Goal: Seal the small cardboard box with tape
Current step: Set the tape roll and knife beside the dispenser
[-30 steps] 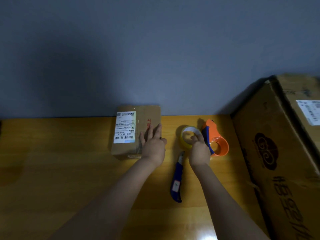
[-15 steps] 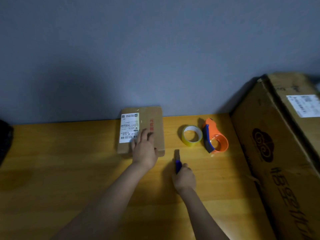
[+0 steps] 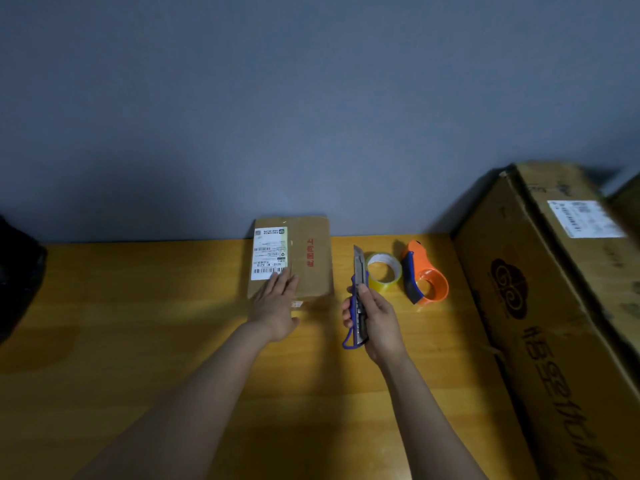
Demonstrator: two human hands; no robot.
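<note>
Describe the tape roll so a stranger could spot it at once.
Start at the large cardboard box on the wooden table's right side. Beside it lies an orange dispenser; next left sits the tape roll, a small yellowish ring with a white core.

Small cardboard box (image 3: 304,258): near-left corner hidden under the left hand (image 3: 275,306).
Shipping label (image 3: 269,252): print too small to read; near-right corner covered by fingertips.
Utility knife (image 3: 359,292): mid-handle concealed by the right hand (image 3: 375,320).
Large carton (image 3: 540,306): cut by right and bottom edges.
Dark object (image 3: 17,282): cropped at left edge, unidentifiable.
</note>
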